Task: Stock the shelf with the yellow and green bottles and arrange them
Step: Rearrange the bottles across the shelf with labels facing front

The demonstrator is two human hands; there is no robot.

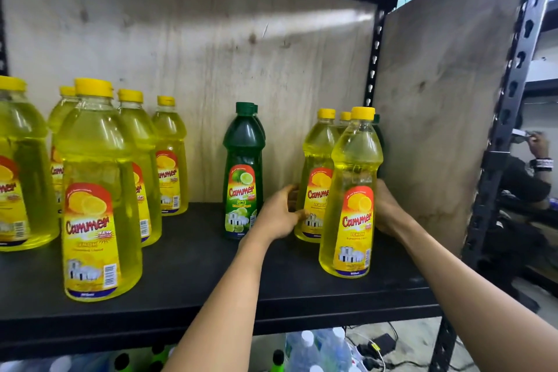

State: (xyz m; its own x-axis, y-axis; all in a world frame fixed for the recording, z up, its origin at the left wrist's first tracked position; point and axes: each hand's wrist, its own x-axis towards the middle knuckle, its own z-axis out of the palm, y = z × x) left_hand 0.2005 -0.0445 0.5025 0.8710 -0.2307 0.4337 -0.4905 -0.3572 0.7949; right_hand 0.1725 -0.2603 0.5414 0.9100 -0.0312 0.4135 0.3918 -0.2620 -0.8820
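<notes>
On the black shelf (193, 278), several yellow lemon bottles (99, 190) stand at the left. A dark green lime bottle (243, 172) stands in the middle, with a second one right behind it. At the right is a cluster: a front yellow bottle (351, 199), a rear yellow bottle (318, 172), a third yellow cap (345, 116) and a green bottle (379, 136) against the side panel. My left hand (279, 214) grips the rear yellow bottle's left side. My right hand (388, 208) reaches in behind the front yellow bottle's right side, and its fingers are hidden.
A plywood back panel (211, 54) and side panel (447, 100) close in the shelf, with a metal upright (513, 100) at the right. Clear water bottles (317, 347) stand on the level below. Cables and a power strip (374, 344) lie on the floor. Another person's arm (540, 157) shows at far right.
</notes>
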